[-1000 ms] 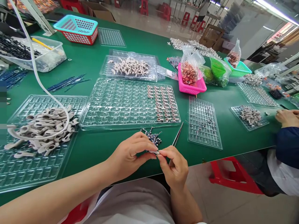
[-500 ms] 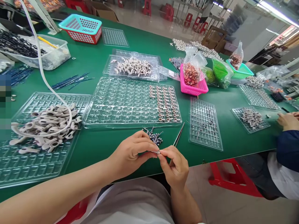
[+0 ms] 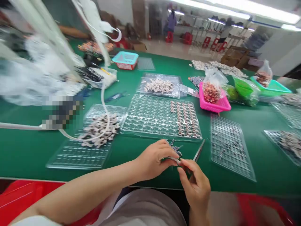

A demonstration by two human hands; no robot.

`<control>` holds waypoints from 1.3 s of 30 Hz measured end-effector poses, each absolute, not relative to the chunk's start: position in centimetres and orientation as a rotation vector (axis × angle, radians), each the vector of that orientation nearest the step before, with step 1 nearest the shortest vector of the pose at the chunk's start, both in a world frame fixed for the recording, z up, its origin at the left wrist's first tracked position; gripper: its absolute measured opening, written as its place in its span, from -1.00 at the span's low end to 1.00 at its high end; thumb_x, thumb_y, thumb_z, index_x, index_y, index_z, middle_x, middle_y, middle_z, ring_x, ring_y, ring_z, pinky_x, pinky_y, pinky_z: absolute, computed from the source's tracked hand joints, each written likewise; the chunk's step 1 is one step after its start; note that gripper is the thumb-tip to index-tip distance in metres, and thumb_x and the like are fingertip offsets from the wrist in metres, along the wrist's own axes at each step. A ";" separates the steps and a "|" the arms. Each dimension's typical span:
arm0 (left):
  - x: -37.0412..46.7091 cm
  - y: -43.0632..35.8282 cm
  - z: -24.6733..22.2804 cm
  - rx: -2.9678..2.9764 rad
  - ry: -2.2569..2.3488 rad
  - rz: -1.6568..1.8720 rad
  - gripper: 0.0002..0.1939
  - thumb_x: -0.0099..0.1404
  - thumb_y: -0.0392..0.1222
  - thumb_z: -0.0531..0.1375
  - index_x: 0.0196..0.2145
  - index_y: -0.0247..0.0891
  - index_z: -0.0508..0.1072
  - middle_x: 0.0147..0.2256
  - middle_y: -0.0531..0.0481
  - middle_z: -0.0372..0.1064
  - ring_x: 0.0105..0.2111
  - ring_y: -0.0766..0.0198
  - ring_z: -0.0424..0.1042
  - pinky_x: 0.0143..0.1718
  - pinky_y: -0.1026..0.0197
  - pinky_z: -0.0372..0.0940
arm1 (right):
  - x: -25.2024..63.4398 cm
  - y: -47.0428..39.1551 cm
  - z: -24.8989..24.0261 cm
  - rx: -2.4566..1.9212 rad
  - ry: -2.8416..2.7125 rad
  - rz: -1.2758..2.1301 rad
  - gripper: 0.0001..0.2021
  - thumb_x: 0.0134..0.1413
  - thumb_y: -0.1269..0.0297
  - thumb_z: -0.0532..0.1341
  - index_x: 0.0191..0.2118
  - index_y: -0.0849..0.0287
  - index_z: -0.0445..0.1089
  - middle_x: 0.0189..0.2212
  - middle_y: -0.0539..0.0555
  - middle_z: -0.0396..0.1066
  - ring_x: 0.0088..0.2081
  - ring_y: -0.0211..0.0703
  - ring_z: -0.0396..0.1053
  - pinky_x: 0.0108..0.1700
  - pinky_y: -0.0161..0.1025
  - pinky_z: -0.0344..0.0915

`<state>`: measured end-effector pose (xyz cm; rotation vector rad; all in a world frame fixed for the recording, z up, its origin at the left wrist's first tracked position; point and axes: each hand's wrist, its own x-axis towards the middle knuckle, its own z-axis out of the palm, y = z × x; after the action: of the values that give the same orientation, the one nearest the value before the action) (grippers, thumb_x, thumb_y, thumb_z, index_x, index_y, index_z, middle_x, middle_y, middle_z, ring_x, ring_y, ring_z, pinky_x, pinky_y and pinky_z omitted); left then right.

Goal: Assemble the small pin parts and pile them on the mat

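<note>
Near the front edge of the green table, my left hand (image 3: 156,160) pinches a small pale plastic piece (image 3: 175,159) between thumb and fingers. My right hand (image 3: 196,182) meets it from the right, its thumb and index fingertip closed at the piece's end. Fingers cover most of the piece, so its exact kind is hidden. Just behind my hands lies a small heap of dark blue-and-white wired parts (image 3: 175,149), partly hidden. Metal tweezers (image 3: 199,150) stick out beyond my right hand; whether that hand touches them I cannot tell.
A clear tray (image 3: 150,116) behind my hands holds rows of small round-ended parts at its right. Pale earphone-like shells (image 3: 101,130) lie heaped on the left tray, under a white cable (image 3: 103,94). A pink basket (image 3: 215,106) and another tray (image 3: 231,147) stand right.
The view has swung left and up, so the table items appear farther right and the neighbouring person's hand has left the picture. Both my hands stay together at the small piece.
</note>
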<state>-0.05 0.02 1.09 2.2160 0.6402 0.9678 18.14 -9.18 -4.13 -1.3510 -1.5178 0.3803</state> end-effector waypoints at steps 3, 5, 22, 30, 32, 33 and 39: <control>-1.5 0.3 3.0 2.242 0.828 0.852 -0.86 0.27 -0.34 0.30 -0.19 -0.24 0.52 -0.28 -0.04 0.59 -0.26 0.20 0.48 -0.22 0.19 0.39 | 18.5 -9.0 -4.6 -1.403 -1.495 0.424 -0.72 0.16 0.19 0.29 -0.01 0.07 0.47 -0.31 0.04 0.59 -0.33 -0.13 0.56 -0.27 -0.28 0.50; -3.4 0.4 4.3 2.229 1.002 0.776 -0.84 0.27 -0.30 0.30 -0.17 -0.23 0.51 -0.26 -0.02 0.57 -0.23 0.19 0.49 -0.22 0.20 0.38 | 18.5 -8.9 -4.6 -1.441 -1.444 0.468 -0.71 0.17 0.08 0.27 -0.05 0.08 0.51 -0.30 0.06 0.60 -0.31 -0.09 0.58 -0.28 -0.28 0.49; -19.3 1.3 1.3 2.403 1.820 0.736 -0.67 0.29 0.08 0.19 -0.12 -0.15 0.52 -0.09 -0.19 0.53 0.00 -0.18 0.45 0.06 -0.17 0.34 | 18.2 -8.2 -4.3 -1.249 -1.554 0.384 -0.87 0.21 0.30 0.23 -0.17 0.09 0.51 -0.33 0.05 0.58 -0.37 -0.18 0.57 -0.31 -0.33 0.51; -1.9 11.1 2.6 2.572 1.344 0.433 -0.77 0.38 -0.24 0.13 -0.08 -0.29 0.52 -0.07 -0.22 0.50 -0.01 -0.01 0.42 0.06 -0.04 0.32 | 17.4 -8.3 -4.4 -1.238 -1.449 0.435 -0.88 0.23 0.31 0.21 -0.19 0.11 0.50 -0.37 0.03 0.54 -0.38 -0.20 0.53 -0.35 -0.35 0.46; 1.2 14.1 2.6 2.539 1.396 0.386 -0.79 0.40 -0.22 0.13 -0.10 -0.33 0.51 -0.09 -0.25 0.49 -0.01 0.00 0.41 0.05 -0.04 0.32 | 17.2 -8.3 -4.6 -1.237 -1.430 0.432 -0.88 0.23 0.30 0.21 -0.19 0.10 0.50 -0.38 0.03 0.53 -0.39 -0.21 0.51 -0.37 -0.35 0.45; 2.3 15.4 2.5 2.513 1.426 0.355 -0.79 0.42 -0.19 0.14 -0.11 -0.34 0.50 -0.10 -0.23 0.48 -0.04 0.03 0.43 0.01 -0.03 0.35 | 17.1 -8.3 -4.6 -1.234 -1.428 0.430 -0.88 0.23 0.30 0.20 -0.19 0.10 0.50 -0.39 0.03 0.52 -0.40 -0.21 0.51 -0.38 -0.35 0.44; 5.9 19.7 1.4 2.349 1.544 0.135 -0.69 0.42 -0.11 0.19 0.05 -0.28 0.40 0.02 -0.14 0.39 -0.09 0.12 0.46 -0.08 -0.01 0.44 | 17.4 -8.2 -3.8 -1.202 -1.506 0.378 -0.87 0.22 0.38 0.18 -0.18 0.10 0.47 -0.41 0.02 0.53 -0.41 -0.21 0.51 -0.36 -0.33 0.45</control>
<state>5.94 19.69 1.37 2.3491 1.5438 0.1354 17.39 -8.20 -3.83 -1.2021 -1.5057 0.3778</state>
